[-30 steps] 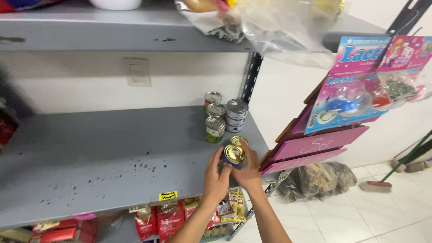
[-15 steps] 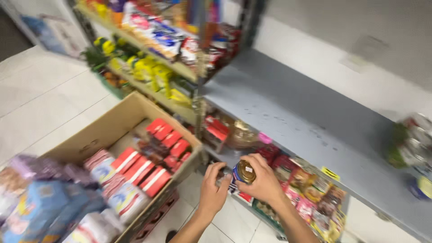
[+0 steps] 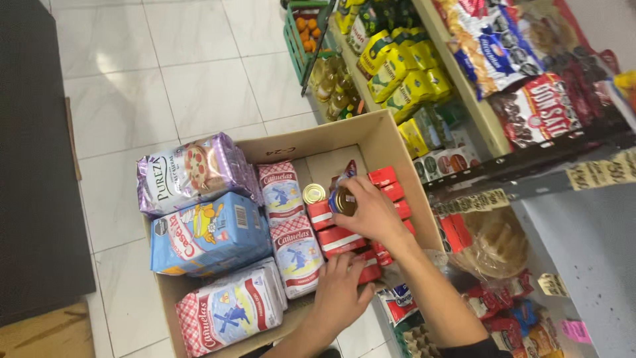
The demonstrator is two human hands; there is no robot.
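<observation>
At frame centre the right hand [image 3: 371,212] clamps a small can [image 3: 344,201], likely rigid, heavy and slick, by its sides, while the left hand [image 3: 341,288] rests spread on red packets [image 3: 341,240].

Gold-lidded can [image 3: 344,201] upright above red packets [image 3: 344,235]

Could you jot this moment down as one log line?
right hand: holds can over box | left hand: on red packs | second can in box
</observation>
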